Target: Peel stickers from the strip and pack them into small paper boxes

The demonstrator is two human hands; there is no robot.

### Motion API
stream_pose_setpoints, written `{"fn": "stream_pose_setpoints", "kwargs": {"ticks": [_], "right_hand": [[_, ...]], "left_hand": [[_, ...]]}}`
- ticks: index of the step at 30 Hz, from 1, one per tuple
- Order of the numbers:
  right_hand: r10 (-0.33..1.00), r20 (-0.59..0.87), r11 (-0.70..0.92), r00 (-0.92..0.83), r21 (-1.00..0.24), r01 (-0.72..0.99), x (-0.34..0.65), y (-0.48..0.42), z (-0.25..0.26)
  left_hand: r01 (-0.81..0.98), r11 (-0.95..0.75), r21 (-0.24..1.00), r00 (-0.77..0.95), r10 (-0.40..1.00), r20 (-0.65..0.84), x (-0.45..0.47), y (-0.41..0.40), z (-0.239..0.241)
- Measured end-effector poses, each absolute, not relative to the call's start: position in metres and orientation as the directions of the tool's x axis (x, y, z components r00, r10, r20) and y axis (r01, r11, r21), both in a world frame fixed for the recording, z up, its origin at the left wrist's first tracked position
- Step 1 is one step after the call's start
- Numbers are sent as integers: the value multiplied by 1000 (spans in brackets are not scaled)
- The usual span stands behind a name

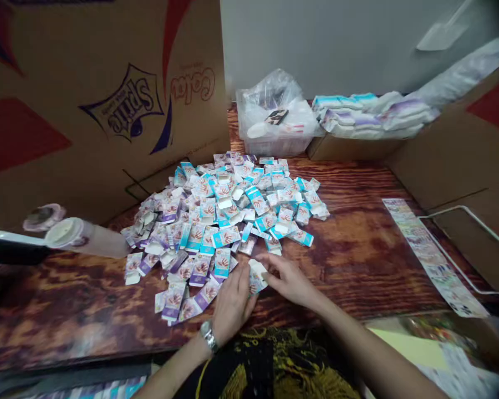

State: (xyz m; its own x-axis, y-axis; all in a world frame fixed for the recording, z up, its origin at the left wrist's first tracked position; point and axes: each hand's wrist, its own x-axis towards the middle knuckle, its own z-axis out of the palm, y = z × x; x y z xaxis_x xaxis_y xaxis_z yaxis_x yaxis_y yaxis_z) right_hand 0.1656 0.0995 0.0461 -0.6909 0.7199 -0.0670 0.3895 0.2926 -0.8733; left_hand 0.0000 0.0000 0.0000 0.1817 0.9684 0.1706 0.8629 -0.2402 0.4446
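A small printed carton (pixel 256 279) with a white end flap is held between my two hands at the near edge of the pile. My left hand (pixel 232 298), with a metal wristwatch (pixel 209 336) at its wrist, grips the carton from the left. From the other side, my right hand (pixel 290 281) has its thumb and fingers closed at the carton's upper end, by the flap. Just beyond lies a big heap of similar cartons (pixel 228 208) in white, blue and purple, some with flaps standing up.
A large cardboard box (pixel 108 55) stands along the left, near a tipped plastic jar (pixel 95 238). At the back are a clear plastic bin (pixel 278 145) and stacked white packets (pixel 366 119). A printed strip (pixel 432 255) and white wire frame (pixel 466 208) lie right on the wooden table (pixel 349 233).
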Motion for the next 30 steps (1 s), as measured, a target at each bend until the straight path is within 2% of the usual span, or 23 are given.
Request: {"fn": "stream_pose_setpoints", "kwargs": {"ticks": [4, 9, 10, 12, 15, 17, 18, 21, 25, 27, 30], "right_hand": [[671, -118, 327, -732, -839, 435, 165, 106, 54], [689, -165, 256, -705, -856, 450, 164, 108, 51], [714, -134, 252, -687, -866, 431, 165, 106, 51], [771, 19, 335, -637, -862, 380, 167, 100, 51], [751, 318, 586, -579, -725, 361, 169, 89, 52], [700, 400, 677, -592, -636, 371, 168, 82, 52], [693, 403, 684, -598, -630, 367, 167, 79, 52], [716, 310, 587, -625, -753, 298, 164, 73, 55], [834, 90, 245, -544, -944, 219, 162, 74, 62], [869, -9, 91, -495, -980, 179, 160, 77, 63], [859, -96, -43, -503, -992, 117, 155, 83, 65]], "left_hand": [[857, -278, 435, 209, 957, 200, -2, 2, 7], [835, -293, 467, 216, 953, 212, -4, 4, 19], [825, -286, 488, 199, 954, 224, -4, 5, 21], [795, -251, 552, 135, 961, 243, -4, 7, 27], [743, -155, 651, 11, 975, 221, -3, 11, 35], [720, -127, 682, -24, 978, 207, -2, 12, 38], [711, -136, 690, -21, 977, 214, -2, 13, 38], [691, -203, 694, 32, 968, 251, -2, 14, 38], [731, -274, 625, 116, 953, 281, -4, 14, 36], [767, -295, 569, 141, 944, 300, -4, 13, 36], [807, -309, 503, 149, 931, 333, -4, 12, 35]]}}
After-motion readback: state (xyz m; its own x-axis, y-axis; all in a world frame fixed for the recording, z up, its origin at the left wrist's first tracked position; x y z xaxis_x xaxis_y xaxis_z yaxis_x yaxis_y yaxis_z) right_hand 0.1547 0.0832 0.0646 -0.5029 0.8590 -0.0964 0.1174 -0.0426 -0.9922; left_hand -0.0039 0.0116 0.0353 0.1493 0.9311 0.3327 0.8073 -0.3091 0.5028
